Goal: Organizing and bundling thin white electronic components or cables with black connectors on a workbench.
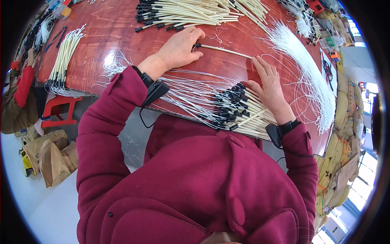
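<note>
A thin cream-coloured rod (225,51) with a black end fitting lies across the table between my hands. My left hand (178,49) is at the fitting, its thumb and forefinger apart on either side of it; no firm grip shows. At the rod's plain end, my right hand (267,83) has its fingers stretched out, the fingertips at the tip. Close to my body lies a bundle of similar rods (254,116) with black fittings (233,101), and long white cords (187,95) trail from them to the left, passing below my left wrist.
On the red wood-grain table (109,34), a large pile of rods (195,12) lies at the back. A fan of loose white strands (302,61) spreads at the right. Another rod bundle (67,57) rests by the left edge, near a red stool (61,112). Paper bags (53,162) stand lower left.
</note>
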{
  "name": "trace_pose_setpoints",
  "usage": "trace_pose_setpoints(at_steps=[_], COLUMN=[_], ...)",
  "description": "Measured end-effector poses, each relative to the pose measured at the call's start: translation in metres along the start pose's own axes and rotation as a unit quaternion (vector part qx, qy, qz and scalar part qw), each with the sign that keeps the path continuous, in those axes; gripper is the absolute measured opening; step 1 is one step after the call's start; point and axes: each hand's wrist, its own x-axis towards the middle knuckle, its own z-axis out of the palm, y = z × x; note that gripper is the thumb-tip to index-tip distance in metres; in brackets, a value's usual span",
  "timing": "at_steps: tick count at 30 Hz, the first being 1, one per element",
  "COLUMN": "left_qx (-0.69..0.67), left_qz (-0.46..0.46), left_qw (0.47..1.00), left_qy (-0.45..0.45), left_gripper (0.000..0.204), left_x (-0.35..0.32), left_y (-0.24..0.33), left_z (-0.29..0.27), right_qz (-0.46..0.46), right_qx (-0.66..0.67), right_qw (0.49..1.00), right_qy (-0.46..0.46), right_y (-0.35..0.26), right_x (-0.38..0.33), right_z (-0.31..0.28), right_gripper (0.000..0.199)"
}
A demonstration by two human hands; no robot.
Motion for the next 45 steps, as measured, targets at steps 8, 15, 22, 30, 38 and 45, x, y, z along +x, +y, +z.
trace_pose_setpoints(at_steps=[8,15,22,30,38,45], left_qx=[0.080,-0.006,-0.253,-0.015,0.246,0.155], left_qz=[-0.016,-0.038,-0.210,-0.152,-0.286,-0.065], left_qw=[0.997,0.999,0.938,0.988,0.926,0.985], left_qy=[-0.005,-0.012,-0.111,0.008,0.025,0.033], left_gripper=[0.028,0.019,0.019,0.021,0.017,0.029], left_x=[-0.001,0.004,0.010,-0.039,-0.121,-0.049], left_y=[-0.012,0.014,0.068,0.015,-0.052,0.073], left_z=[0.007,0.000,-0.012,-0.070,-0.162,-0.076], right_qz=[0.019,-0.005,-0.063,-0.111,-0.041,0.016], right_qx=[0.006,0.028,0.002,0.031,0.081,0.105], right_qw=[1.000,0.995,0.998,0.986,0.996,0.994], right_qy=[0.019,0.097,0.031,0.117,0.007,0.028], right_y=[0.003,-0.009,-0.005,0.010,0.010,0.007], right_x=[0.006,0.027,0.025,-0.011,-0.089,-0.105], right_z=[-0.004,0.001,-0.003,-0.044,-0.062,-0.076], right_gripper=[0.066,0.055,0.013,0.011,0.022,0.028])
